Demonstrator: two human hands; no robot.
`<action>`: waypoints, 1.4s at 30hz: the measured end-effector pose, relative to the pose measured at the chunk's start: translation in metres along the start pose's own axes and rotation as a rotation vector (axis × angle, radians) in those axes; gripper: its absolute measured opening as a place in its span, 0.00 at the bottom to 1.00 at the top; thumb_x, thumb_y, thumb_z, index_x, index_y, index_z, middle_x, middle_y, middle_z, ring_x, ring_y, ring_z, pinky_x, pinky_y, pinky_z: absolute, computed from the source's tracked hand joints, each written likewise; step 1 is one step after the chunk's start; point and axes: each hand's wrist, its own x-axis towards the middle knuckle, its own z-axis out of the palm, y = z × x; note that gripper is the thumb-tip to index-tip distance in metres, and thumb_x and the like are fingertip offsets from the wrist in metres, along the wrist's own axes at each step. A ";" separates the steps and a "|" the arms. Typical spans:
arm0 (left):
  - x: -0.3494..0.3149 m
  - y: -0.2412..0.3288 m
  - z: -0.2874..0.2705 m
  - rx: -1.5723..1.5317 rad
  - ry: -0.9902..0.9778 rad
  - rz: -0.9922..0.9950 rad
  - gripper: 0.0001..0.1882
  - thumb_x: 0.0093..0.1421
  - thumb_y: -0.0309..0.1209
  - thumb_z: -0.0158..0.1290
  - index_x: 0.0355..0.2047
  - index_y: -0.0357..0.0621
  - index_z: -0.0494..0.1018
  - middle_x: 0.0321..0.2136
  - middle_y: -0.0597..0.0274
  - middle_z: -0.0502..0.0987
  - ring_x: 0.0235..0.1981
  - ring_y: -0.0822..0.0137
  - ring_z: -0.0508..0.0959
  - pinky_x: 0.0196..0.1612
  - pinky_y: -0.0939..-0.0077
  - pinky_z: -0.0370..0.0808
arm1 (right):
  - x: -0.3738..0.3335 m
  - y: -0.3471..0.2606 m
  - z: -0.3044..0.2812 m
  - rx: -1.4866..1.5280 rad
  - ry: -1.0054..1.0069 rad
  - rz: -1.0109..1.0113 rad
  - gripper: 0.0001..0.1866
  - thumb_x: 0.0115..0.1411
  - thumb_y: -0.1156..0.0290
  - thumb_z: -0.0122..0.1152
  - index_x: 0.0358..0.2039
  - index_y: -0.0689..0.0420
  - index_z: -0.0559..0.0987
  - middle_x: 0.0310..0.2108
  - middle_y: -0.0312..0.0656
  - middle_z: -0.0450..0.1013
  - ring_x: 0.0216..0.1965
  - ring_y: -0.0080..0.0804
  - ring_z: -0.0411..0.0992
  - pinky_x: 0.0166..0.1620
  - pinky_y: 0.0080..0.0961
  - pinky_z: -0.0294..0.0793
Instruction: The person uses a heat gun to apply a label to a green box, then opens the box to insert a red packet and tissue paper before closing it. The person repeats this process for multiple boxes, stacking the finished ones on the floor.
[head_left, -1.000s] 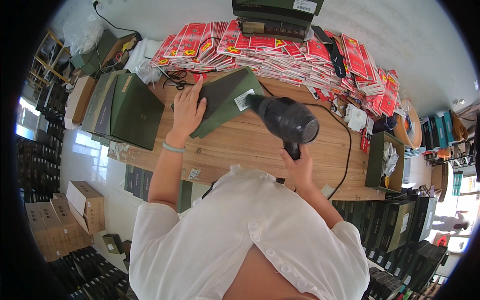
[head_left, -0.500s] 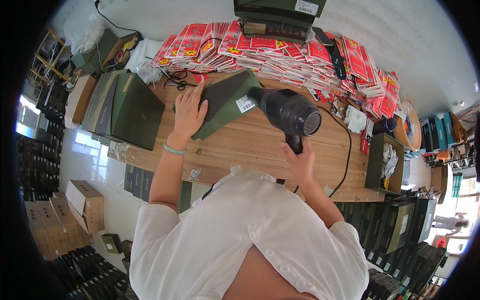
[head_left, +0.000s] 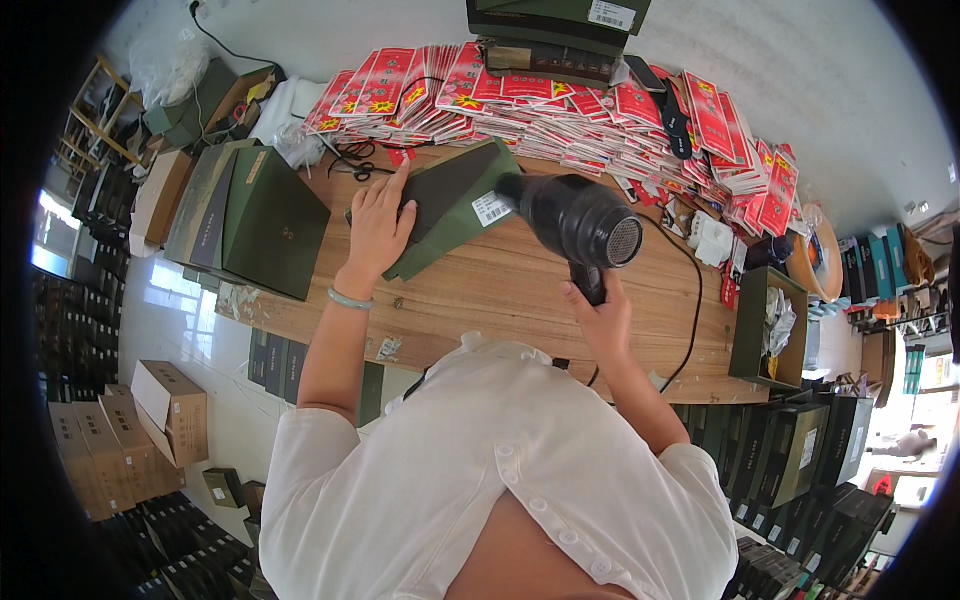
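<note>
While the left hand [head_left: 380, 222] lay over the left end of a dark green box [head_left: 448, 195], its fingers stretched out and its thumb apart from them, the right hand [head_left: 606, 322] was closed around the handle of a black hair dryer [head_left: 572, 214]. The box rested aslant on the wooden table [head_left: 500, 295], between the left hand and the dryer, in front of the heap of red packets [head_left: 460, 95]. Whether the left fingertips also hooked over an edge of the box could not be told.

The dryer's nozzle pointed left, right beside the white label [head_left: 490, 208] on the box; whether it touched the label was not clear. The step in hand looked to be blowing air on that label, with the box held in place. The next move seemed to call for a steady left hand and a nozzle aimed along the label without scraping it. The black cord [head_left: 699, 290] curved over the table to the right, so the dryer probably needed some slack there.
</note>
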 end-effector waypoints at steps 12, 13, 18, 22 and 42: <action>-0.001 -0.002 0.000 -0.008 0.009 -0.019 0.29 0.64 0.33 0.48 0.65 0.43 0.61 0.48 0.51 0.75 0.51 0.54 0.72 0.56 0.59 0.62 | -0.004 -0.006 0.003 -0.054 -0.045 0.027 0.33 0.52 0.53 0.74 0.51 0.62 0.75 0.30 0.48 0.78 0.30 0.34 0.76 0.37 0.30 0.75; 0.001 -0.001 0.000 -0.011 0.019 -0.007 0.29 0.64 0.33 0.48 0.65 0.44 0.61 0.48 0.51 0.75 0.51 0.54 0.72 0.56 0.59 0.62 | -0.004 0.000 0.003 -0.042 -0.052 0.043 0.32 0.52 0.54 0.74 0.51 0.62 0.75 0.31 0.48 0.78 0.31 0.34 0.75 0.38 0.29 0.75; 0.001 -0.002 0.003 -0.010 0.022 -0.001 0.29 0.64 0.33 0.48 0.65 0.44 0.61 0.48 0.51 0.75 0.51 0.54 0.72 0.57 0.59 0.61 | -0.012 0.008 0.006 0.000 0.053 -0.127 0.27 0.55 0.61 0.75 0.48 0.63 0.75 0.28 0.34 0.73 0.25 0.20 0.67 0.30 0.21 0.71; 0.001 -0.003 0.003 0.007 0.015 0.004 0.29 0.64 0.33 0.47 0.66 0.44 0.61 0.48 0.51 0.75 0.52 0.54 0.71 0.57 0.58 0.61 | -0.017 0.004 -0.003 0.096 -0.018 0.062 0.26 0.55 0.62 0.75 0.48 0.63 0.76 0.31 0.36 0.75 0.29 0.23 0.70 0.35 0.23 0.73; 0.002 -0.002 0.002 0.002 -0.007 -0.027 0.29 0.64 0.33 0.48 0.65 0.44 0.62 0.47 0.52 0.75 0.52 0.54 0.72 0.57 0.58 0.61 | -0.027 0.006 -0.008 0.023 0.012 0.127 0.26 0.52 0.59 0.74 0.46 0.61 0.77 0.27 0.44 0.76 0.28 0.30 0.71 0.36 0.28 0.73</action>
